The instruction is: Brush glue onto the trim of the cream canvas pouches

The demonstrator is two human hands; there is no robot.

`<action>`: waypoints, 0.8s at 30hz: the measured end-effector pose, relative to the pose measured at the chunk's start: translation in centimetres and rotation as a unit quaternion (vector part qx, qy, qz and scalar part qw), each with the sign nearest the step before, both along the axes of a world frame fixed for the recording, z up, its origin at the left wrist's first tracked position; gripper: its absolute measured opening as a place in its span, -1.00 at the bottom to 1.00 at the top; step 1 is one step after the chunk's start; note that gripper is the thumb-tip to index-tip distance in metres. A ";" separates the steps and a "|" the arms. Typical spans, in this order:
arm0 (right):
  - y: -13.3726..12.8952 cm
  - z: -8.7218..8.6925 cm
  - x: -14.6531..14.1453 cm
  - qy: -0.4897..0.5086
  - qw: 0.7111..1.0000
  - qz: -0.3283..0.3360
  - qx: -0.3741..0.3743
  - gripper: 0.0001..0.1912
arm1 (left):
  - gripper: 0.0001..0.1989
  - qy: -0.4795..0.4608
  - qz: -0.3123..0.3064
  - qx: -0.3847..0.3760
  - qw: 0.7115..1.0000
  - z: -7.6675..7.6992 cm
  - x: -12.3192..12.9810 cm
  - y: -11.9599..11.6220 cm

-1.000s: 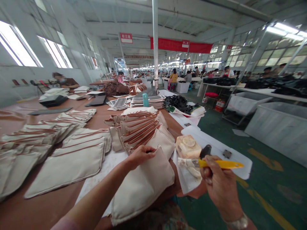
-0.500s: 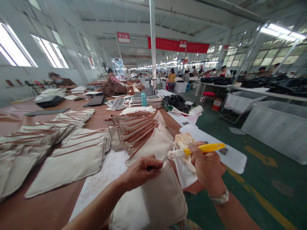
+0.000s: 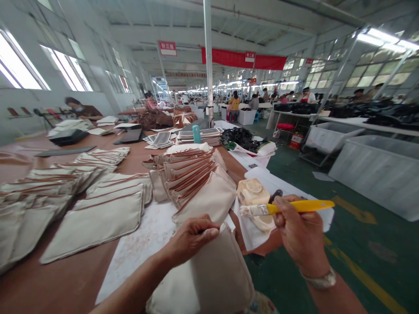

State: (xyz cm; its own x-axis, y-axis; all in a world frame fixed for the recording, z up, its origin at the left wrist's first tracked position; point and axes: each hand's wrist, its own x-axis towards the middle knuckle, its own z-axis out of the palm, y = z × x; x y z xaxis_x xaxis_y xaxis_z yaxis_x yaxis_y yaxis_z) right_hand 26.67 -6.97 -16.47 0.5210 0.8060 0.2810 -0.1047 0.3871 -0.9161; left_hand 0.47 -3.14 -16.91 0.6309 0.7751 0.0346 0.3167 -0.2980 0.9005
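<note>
My left hand [image 3: 196, 235] is closed at the upper edge of a beige fabric piece [image 3: 219, 270], its thumb and fingers pinched on that edge. The piece hangs at the table's near edge. In my right hand [image 3: 299, 226] is a brush [image 3: 301, 205] with a yellow handle, held level, its whitish bristles pointing left. Behind the bristles stands a pale, stained container [image 3: 252, 191] with a round top. A fanned stack of beige pieces with brown edges [image 3: 193, 174] lies just beyond my left hand.
More beige pieces [image 3: 94, 218] cover the brown table [image 3: 75, 279] at the left. A turquoise bottle [image 3: 196, 134] and black material [image 3: 242, 138] lie farther back. Large white bins [image 3: 379, 170] stand at the right. A person [image 3: 81, 109] sits at the far left.
My right hand has moved right with the brush, away from my left hand and the fabric edge. More of the pale container shows. My left hand has shifted only slightly.
</note>
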 end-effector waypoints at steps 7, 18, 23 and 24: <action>-2.0 2.5 0.1 0.085 0.993 0.080 -0.013 -0.71 | -0.88 0.055 -0.013 0.358 0.932 0.8 0.5 -3.3; -5.0 1.8 -1.3 -0.118 0.975 0.186 -0.039 -0.73 | -0.79 0.147 -0.094 0.614 0.770 4.0 -0.3 -6.1; -5.5 2.3 -0.2 -0.195 0.964 0.172 -0.051 -0.75 | -0.86 0.135 -0.089 0.618 0.769 3.5 -0.9 -6.0; -5.4 2.5 -0.3 -0.176 0.972 0.148 -0.041 -0.76 | -0.86 0.132 -0.088 0.617 0.771 3.5 -0.9 -6.0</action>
